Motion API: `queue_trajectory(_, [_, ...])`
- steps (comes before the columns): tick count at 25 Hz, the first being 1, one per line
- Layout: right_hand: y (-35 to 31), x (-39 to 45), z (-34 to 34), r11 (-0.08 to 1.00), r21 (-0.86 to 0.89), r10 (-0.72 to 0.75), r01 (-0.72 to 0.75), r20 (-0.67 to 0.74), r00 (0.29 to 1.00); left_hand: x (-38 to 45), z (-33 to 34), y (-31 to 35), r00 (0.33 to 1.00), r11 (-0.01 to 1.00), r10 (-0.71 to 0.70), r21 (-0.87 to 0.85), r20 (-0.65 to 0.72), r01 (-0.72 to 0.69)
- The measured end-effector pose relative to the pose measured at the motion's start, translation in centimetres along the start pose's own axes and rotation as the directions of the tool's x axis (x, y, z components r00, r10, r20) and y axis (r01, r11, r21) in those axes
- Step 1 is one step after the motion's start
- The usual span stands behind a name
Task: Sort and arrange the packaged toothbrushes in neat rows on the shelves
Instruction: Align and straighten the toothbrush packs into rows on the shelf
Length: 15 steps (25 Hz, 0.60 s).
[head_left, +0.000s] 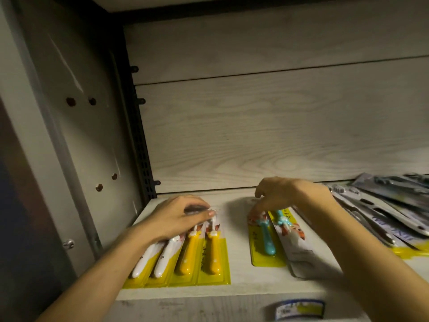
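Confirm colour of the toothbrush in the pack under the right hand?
Light blue toothbrush on a yellow card; head view.

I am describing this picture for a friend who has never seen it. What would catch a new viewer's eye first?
First, the row of four yellow toothbrush packs at the shelf's front left, two white brushes and two orange ones, with the left hand resting on their tops. Next, the teal toothbrush pack in the middle, touched by the right hand. A loose heap of grey packs lies far right.
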State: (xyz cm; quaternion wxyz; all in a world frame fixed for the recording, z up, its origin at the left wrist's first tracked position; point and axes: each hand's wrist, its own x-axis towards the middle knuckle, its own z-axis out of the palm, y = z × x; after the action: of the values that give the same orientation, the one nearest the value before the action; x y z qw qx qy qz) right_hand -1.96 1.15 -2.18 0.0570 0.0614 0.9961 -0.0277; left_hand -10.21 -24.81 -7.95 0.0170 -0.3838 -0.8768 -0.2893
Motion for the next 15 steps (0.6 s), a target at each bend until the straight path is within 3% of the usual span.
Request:
queue_trajectory(4, [1.5, -1.6, 2.5, 0.989, 0.141, -0.029, 0.049, -0.142, 0.989, 0.7, -1.4, 0.7, 0.985, 0.944, -0.146, -0.311, -0.092, 0.111])
queue_trajectory(6, [1.9, -1.5, 3.1, 0.963, 0.247, -0.041, 0.104, -0.25, 0.967, 0.7, -2.3, 0.1, 0.968, 0.92, -0.214, -0.36, -0.13, 0.155])
queue_trajectory(9, [1.3, -1.3, 3.8, 0.903, 0.35, -0.125, 0.248, -0.337, 0.933, 0.1, -2.9, -1.0, 0.948, 0.874, -0.308, -0.418, -0.082, 0.248])
queue_trajectory(12, [0.6, -1.3, 4.1, 0.821, 0.441, -0.193, 0.363, -0.383, 0.903, -0.9, -2.7, -0.2, 0.954, 0.874, -0.296, -0.418, -0.05, 0.249])
queue_trajectory(15, [0.3, -1.1, 4.1, 0.816, 0.441, -0.191, 0.375, -0.407, 0.893, -1.3, -1.9, 0.4, 0.981, 0.923, -0.176, -0.359, -0.077, 0.137])
